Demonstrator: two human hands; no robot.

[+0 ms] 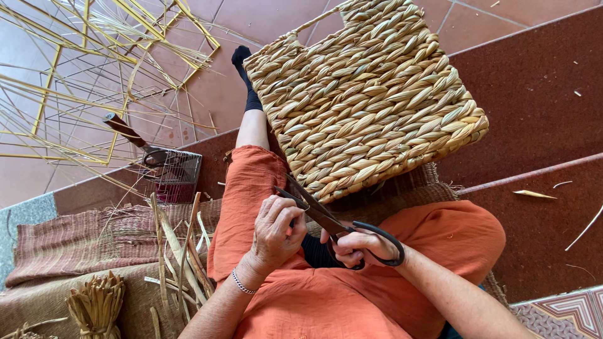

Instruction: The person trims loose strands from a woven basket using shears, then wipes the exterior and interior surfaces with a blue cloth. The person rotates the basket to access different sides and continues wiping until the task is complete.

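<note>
Left hand (276, 229): curled over the blades of the scissors (333, 226), fingers bent together and pressing on the metal near the tips; a thin bracelet (242, 282) sits at the wrist.

Right hand (355, 245): fingers pushed through the near loop of the scissors' black handles and closed tight around it.

Scissors: large and dark, blades pointing up toward the near edge of the basket, handles out to the right over the lap. Whether the blades are biting on a strand I cannot say; the left hand's fingers cover that spot.

Woven basket (370, 94): a pale, thick-plaited piece lying flat-side up across the person's knees, its near edge just above the blade tips and, as far as I can see, just beside them.

Lap: orange trousers (301, 301), one leg stretched out beneath the basket and ending in a black sock (245, 75).

Mat (75, 238): a brown woven mat under the person, spread along the step; loose dried strips (179, 251) lie at its near left part, and a tied bundle of short stalks (97, 304) stands at its near left corner.

Wire cage (173, 176): small, at the mat's far edge (something red sits inside it), with a wooden-handled tool (129, 133) resting on top.

Floor: terracotta tiles on the far left carrying a yellow wire frame (50, 94) and scattered long straw.
</note>
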